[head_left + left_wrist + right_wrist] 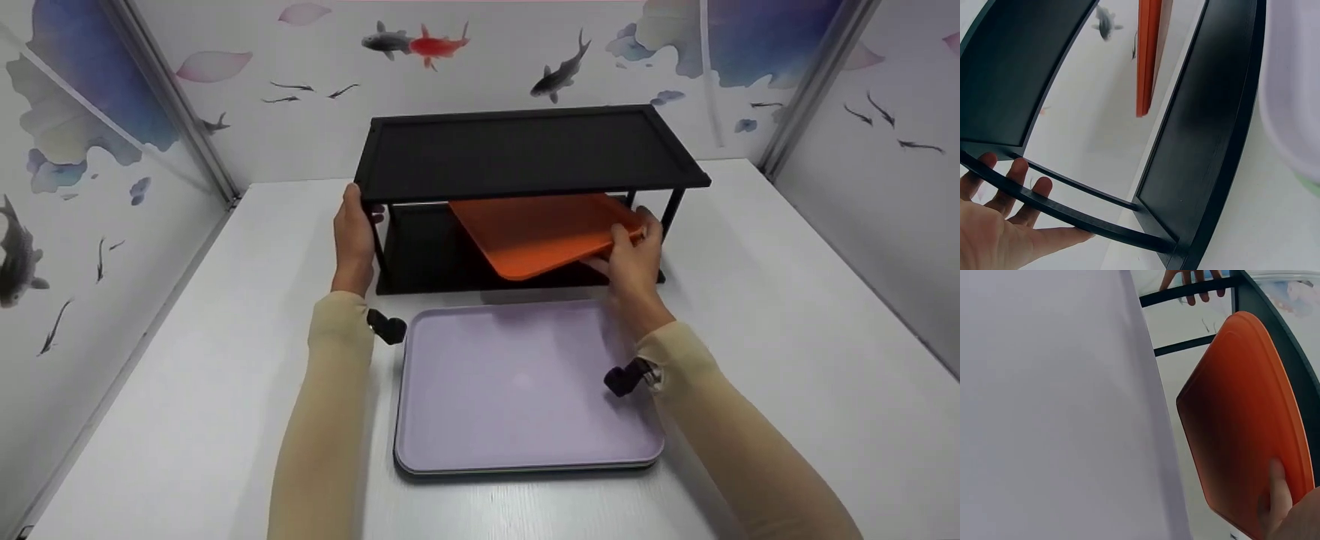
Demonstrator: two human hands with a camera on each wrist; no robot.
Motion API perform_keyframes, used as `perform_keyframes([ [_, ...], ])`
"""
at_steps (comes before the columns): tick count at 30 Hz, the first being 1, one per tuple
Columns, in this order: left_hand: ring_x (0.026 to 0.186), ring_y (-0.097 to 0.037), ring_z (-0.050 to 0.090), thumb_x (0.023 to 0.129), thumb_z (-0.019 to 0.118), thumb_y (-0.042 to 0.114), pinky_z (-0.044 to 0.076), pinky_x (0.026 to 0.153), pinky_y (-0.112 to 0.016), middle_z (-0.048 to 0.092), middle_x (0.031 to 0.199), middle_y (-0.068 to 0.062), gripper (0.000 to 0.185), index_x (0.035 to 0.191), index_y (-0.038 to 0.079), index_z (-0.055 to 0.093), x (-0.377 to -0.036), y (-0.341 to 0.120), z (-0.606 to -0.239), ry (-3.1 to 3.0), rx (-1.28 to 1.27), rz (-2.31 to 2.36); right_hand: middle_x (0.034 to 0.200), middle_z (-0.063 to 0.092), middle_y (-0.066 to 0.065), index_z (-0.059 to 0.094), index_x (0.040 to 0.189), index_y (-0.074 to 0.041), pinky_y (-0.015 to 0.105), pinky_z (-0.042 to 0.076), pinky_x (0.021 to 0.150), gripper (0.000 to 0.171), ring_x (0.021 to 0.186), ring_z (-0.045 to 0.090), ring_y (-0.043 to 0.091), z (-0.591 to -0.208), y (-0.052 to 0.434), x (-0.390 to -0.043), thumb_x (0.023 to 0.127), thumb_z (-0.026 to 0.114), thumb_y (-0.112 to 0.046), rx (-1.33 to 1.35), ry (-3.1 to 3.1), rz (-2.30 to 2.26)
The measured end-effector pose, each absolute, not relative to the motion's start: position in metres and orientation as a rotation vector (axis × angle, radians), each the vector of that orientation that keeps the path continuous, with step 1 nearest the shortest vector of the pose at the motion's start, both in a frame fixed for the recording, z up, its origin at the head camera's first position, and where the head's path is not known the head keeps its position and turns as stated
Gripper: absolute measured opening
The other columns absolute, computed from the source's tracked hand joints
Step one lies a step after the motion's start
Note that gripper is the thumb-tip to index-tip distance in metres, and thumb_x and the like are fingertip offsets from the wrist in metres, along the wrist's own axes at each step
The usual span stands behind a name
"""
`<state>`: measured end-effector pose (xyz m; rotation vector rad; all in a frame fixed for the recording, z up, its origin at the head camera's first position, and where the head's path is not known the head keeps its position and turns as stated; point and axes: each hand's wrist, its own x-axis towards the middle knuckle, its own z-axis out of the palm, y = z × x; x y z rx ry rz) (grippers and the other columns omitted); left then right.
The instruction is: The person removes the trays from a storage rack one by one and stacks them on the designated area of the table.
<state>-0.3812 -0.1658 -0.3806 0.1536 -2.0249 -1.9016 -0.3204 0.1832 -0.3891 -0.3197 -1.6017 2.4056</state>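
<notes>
A black two-tier shelf rack [517, 154] stands toward the back of the table. My left hand [354, 240] grips its left front post, and in the left wrist view the fingers of that hand [1002, 222] reach behind the post. Between the two tiers is an orange tray [540, 232], tilted, with its front corner sticking out past the rack's front. My right hand [634, 255] pinches this tray by its right edge, thumb on top. In the right wrist view the orange tray [1241, 416] appears from below, and its far part is hidden under the upper tier in the head view.
In front of the rack a lavender tray [525, 390] lies flat on top of a stack, with darker rims showing beneath it. White panels printed with fish enclose the white table [202, 375] at the back and both sides.
</notes>
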Motion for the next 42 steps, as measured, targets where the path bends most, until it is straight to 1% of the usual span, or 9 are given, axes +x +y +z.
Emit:
perform_keyframes([
  [5, 0.104, -0.025, 0.052, 0.106, 0.028, 0.053, 0.038, 0.090, -0.030, 0.054, 0.105, -0.005, 0.050, 0.097, 0.010, 0.052, -0.381, -0.165, -0.382, -2.019, 0.152, -1.907, 0.161, 0.033, 0.010, 0.016, 0.161, -0.025, 0.034, 0.061, 0.072, 0.058, 0.112, 0.064, 0.026, -0.385, 0.198, -0.305, 0.109, 0.041, -0.016, -0.317, -1.582, 2.419],
  [9, 0.103, -0.023, 0.051, 0.107, 0.027, 0.055, 0.038, 0.091, -0.030, 0.053, 0.106, -0.005, 0.051, 0.098, 0.011, 0.051, -0.381, -0.166, -0.382, -2.019, 0.137, -1.904, 0.152, 0.039, 0.012, 0.014, 0.162, -0.025, 0.032, 0.061, 0.073, 0.060, 0.092, 0.068, 0.019, -0.384, 0.209, -0.291, 0.109, 0.042, -0.018, -0.304, -1.566, 2.458],
  [11, 0.104, -0.023, 0.051, 0.107, 0.027, 0.055, 0.038, 0.091, -0.030, 0.054, 0.107, -0.005, 0.052, 0.099, 0.010, 0.052, -0.381, -0.166, -0.383, -2.020, 0.134, -1.903, 0.148, 0.041, 0.012, 0.012, 0.162, -0.025, 0.032, 0.061, 0.074, 0.061, 0.086, 0.069, 0.018, -0.384, 0.215, -0.284, 0.110, 0.042, -0.019, -0.301, -1.569, 2.471],
  [13, 0.105, -0.023, 0.052, 0.106, 0.027, 0.055, 0.038, 0.092, -0.030, 0.055, 0.108, -0.006, 0.054, 0.100, 0.009, 0.054, -0.381, -0.166, -0.383, -2.026, 0.137, -1.900, 0.148, 0.040, 0.012, 0.010, 0.163, -0.025, 0.032, 0.061, 0.075, 0.061, 0.085, 0.067, 0.018, -0.384, 0.220, -0.278, 0.110, 0.041, -0.020, -0.291, -1.570, 2.482],
  [17, 0.108, -0.027, 0.054, 0.106, 0.027, 0.056, 0.039, 0.094, -0.032, 0.056, 0.109, -0.007, 0.058, 0.104, 0.006, 0.057, -0.379, -0.168, -0.384, -2.035, 0.152, -1.901, 0.155, 0.032, 0.011, 0.009, 0.163, -0.026, 0.034, 0.061, 0.078, 0.061, 0.091, 0.064, 0.021, -0.384, 0.228, -0.269, 0.110, 0.039, -0.021, -0.258, -1.601, 2.460],
  [23, 0.107, -0.026, 0.053, 0.105, 0.027, 0.057, 0.038, 0.095, -0.033, 0.055, 0.109, -0.006, 0.058, 0.101, 0.007, 0.055, -0.378, -0.167, -0.383, -2.042, 0.153, -1.900, 0.163, 0.021, 0.007, 0.008, 0.163, -0.029, 0.036, 0.060, 0.084, 0.063, 0.115, 0.055, 0.026, -0.380, 0.245, -0.258, 0.110, 0.041, -0.023, -0.273, -1.567, 2.493],
  [25, 0.107, -0.025, 0.053, 0.105, 0.027, 0.057, 0.038, 0.096, -0.033, 0.055, 0.109, -0.006, 0.057, 0.100, 0.007, 0.054, -0.379, -0.166, -0.382, -2.042, 0.155, -1.903, 0.163, 0.020, 0.005, 0.007, 0.164, -0.030, 0.036, 0.059, 0.085, 0.065, 0.119, 0.051, 0.026, -0.380, 0.252, -0.254, 0.110, 0.043, -0.024, -0.290, -1.539, 2.515],
  [32, 0.107, -0.026, 0.052, 0.107, 0.027, 0.056, 0.039, 0.094, -0.032, 0.055, 0.109, -0.008, 0.057, 0.101, 0.006, 0.055, -0.381, -0.164, -0.383, -2.026, 0.138, -1.922, 0.159, 0.022, 0.002, 0.009, 0.163, -0.031, 0.034, 0.059, 0.086, 0.065, 0.124, 0.047, 0.023, -0.383, 0.277, -0.245, 0.110, 0.045, -0.025, -0.293, -1.517, 2.515],
  [42, 0.105, -0.027, 0.051, 0.106, 0.027, 0.057, 0.038, 0.091, -0.031, 0.054, 0.109, -0.009, 0.057, 0.098, 0.006, 0.052, -0.381, -0.168, -0.384, -2.035, 0.131, -1.911, 0.155, 0.030, 0.000, 0.015, 0.163, -0.035, 0.028, 0.057, 0.087, 0.065, 0.124, 0.048, 0.018, -0.392, 0.296, -0.242, 0.108, 0.050, -0.026, -0.317, -1.502, 2.550],
])
